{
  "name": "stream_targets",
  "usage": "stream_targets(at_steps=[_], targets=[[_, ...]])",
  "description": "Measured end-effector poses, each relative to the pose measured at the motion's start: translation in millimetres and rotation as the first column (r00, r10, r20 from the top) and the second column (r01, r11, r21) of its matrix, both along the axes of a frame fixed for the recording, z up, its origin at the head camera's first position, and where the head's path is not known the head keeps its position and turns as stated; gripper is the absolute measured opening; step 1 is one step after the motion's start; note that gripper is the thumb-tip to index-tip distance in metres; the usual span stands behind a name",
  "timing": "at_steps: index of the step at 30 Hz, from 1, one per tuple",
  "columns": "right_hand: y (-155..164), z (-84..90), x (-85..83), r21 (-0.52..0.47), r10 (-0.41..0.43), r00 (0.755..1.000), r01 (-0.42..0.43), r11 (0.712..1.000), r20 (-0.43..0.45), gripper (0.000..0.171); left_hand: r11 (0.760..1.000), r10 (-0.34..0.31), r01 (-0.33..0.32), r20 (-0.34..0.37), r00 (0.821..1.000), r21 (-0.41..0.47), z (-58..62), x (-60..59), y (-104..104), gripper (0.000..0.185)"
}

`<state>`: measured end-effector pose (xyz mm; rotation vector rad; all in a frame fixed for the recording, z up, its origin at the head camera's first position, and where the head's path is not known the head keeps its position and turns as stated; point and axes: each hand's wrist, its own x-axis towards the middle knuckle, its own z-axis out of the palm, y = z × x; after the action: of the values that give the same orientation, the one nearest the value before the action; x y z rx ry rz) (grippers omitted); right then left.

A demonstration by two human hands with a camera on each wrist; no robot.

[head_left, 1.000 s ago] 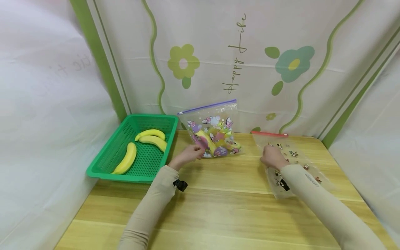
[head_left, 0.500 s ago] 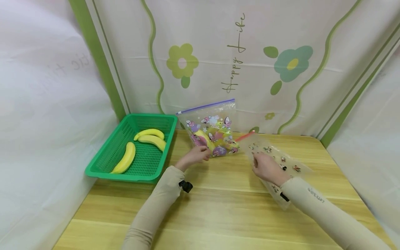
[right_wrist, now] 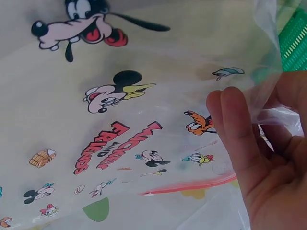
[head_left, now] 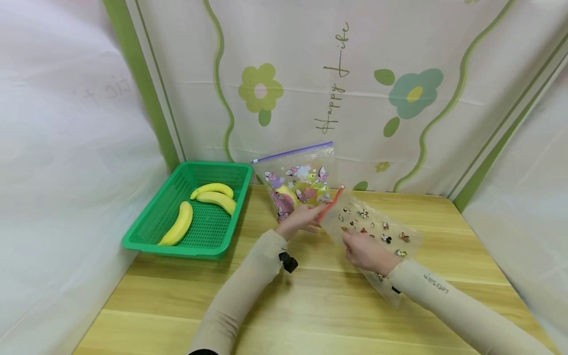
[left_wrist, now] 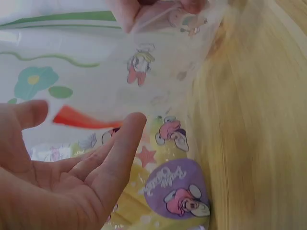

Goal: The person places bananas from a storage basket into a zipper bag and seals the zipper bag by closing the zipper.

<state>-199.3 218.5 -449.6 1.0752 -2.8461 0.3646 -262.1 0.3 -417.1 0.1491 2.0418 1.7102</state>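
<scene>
Wood-grained bench spans the lower part of the frame and runs back to a flowered curtain. Nearest, right of centre, the right hand pinches the lower-left edge of a clear bag, which slants from the middle of the frame down to the right. Just left of it, the left hand has its fingers extended and grips nothing; its fingertips are at the lower end of the bag's red zip strip, but whether they touch I cannot tell. Bench surface stretches from both hands to the bottom edge, and right of the bag as well. Thin and see-through, the bag carries small cartoon figures and red lettering. Behind the left hand, at centre, a purple-zipped bag stands with yellow contents. On the left, a green basket holds three bananas.
</scene>
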Motion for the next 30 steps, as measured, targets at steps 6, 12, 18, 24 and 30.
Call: stream_targets(at_steps=[6, 12, 18, 24, 30], targets=[[-1, -3.8, 0.1, 0.018, 0.074, 0.996, -0.073, 0.997, -0.05, 0.024, 0.982, 0.002, -0.034, -0.167, 0.986, -0.186, -0.7, 3.7, 15, 0.02], [1, 5.3, -3.0, -0.015, 0.025, 0.989, -0.023, 1.0, 0.145, 0.028, 0.968, 0.039, -0.105, -0.277, 0.96, -0.227, -9.6, 3.9, 16, 0.014], [13, 12.4, -18.4, -0.106, -0.051, 0.942, 0.091, 0.99, 0.333, 0.038, 0.967, 0.041, -0.123, -0.343, 0.938, -0.222, -17.8, 5.1, 8, 0.014], [25, 15.4, -44.6, -0.149, -0.18, 0.833, 0.297, 0.943, 0.523, 0.045, 0.973, 0.063, -0.135, -0.342, 0.937, -0.189, -20.6, 11.2, 4, 0.02], [26, 25.3, -72.9, -0.257, -0.222, 0.724, 0.487, 0.835, 0.653, 0.048, 0.968, 0.051, -0.142, -0.393, 0.918, -0.206, -20.4, 19.6, 2, 0.02]])
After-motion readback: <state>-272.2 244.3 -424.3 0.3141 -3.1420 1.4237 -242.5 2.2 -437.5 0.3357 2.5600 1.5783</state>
